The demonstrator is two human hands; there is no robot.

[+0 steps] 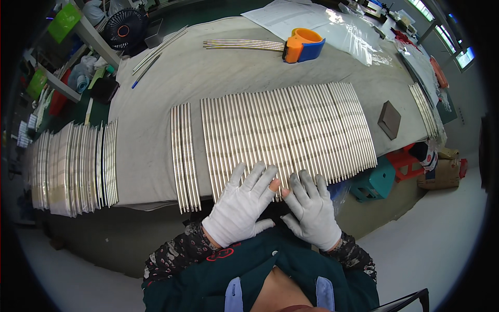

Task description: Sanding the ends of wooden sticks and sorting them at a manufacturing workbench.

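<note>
Covering the long bench (150,156) is a pale grey cloth, and a workshop with green flooring, shelves and a small black fan (125,27) is showing beyond its far left corner. Lying side by side across the middle of the cloth is a wide row of thin silvery metal rods (291,130), running from the near edge away from the person. A narrower bundle of the same silvery rods (185,156) is lying just to the left of the row, apart from it by a strip of bare cloth. Another thick batch of rods (73,166) is sitting well apart at the left end of the bench.

The left hand (243,205), wearing a white cotton glove, is resting flat on the near ends of the rods in the wide row, its fingers (254,174) spread apart and gripping nothing. The right hand (312,207), wearing a greyer, soiled glove, is lying just beside it, also flat on the rod ends with its fingers (307,182) spread open; the two index fingertips are almost touching.

Farther back, an orange and blue tape dispenser (303,45) is sitting against a small bunch of rods (243,45). A dark grey square block (389,119) is lying near the right end, and a teal plastic stool (377,182) is standing on the floor below that edge.
</note>
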